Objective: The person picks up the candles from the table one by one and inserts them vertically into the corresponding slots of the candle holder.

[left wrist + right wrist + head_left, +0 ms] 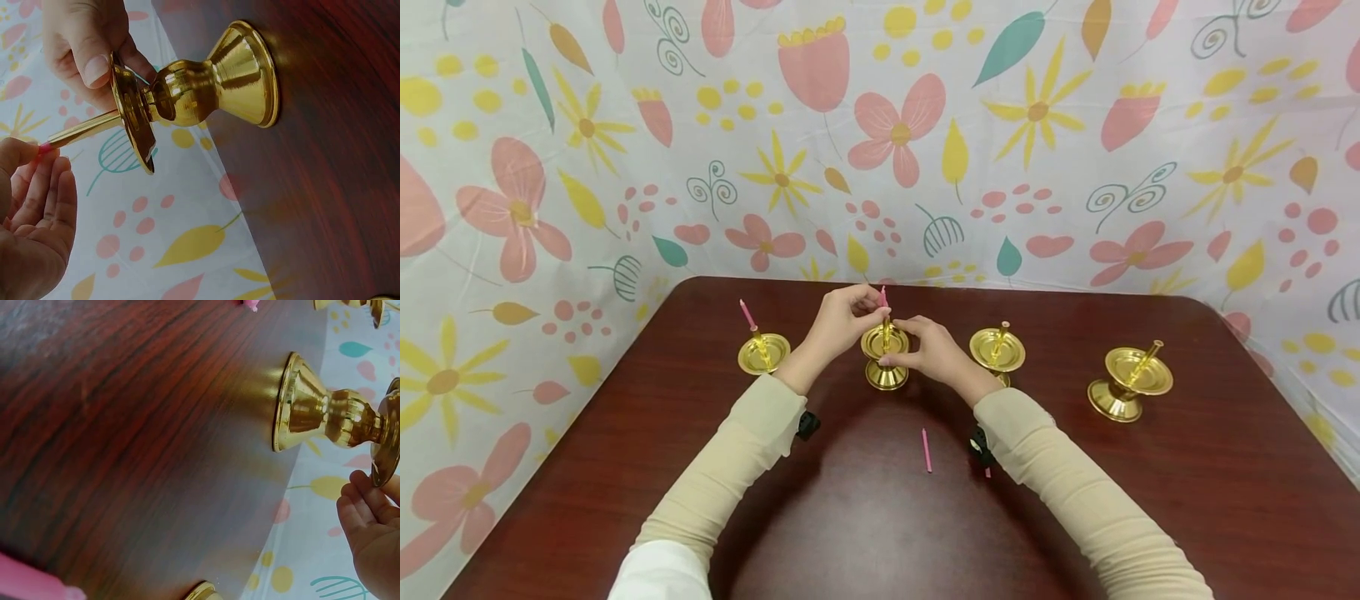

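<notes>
My left hand (850, 315) pinches a slim pink candle (883, 297) over the tube of a brass candlestick (886, 375). In the left wrist view, the thumb and fingertips of this left hand (40, 206) are right at the tube's mouth, with a bit of pink showing there. My right hand (934, 350) grips the dish rim of the same candlestick, its thumb on the near side. From the right wrist view, fingers of the right hand (378, 531) meet the rim of the dish (384, 447). The candlestick stands upright on its flared base.
At the left, another brass candlestick (763, 354) carries a pink candle (748, 315). Two candlesticks without candles, one (997, 350) right of centre and one (1129, 379) farther right, stand on the dark wooden table (880, 517). A loose pink candle (927, 451) lies in front; another (988, 472) is mostly hidden by the right wrist.
</notes>
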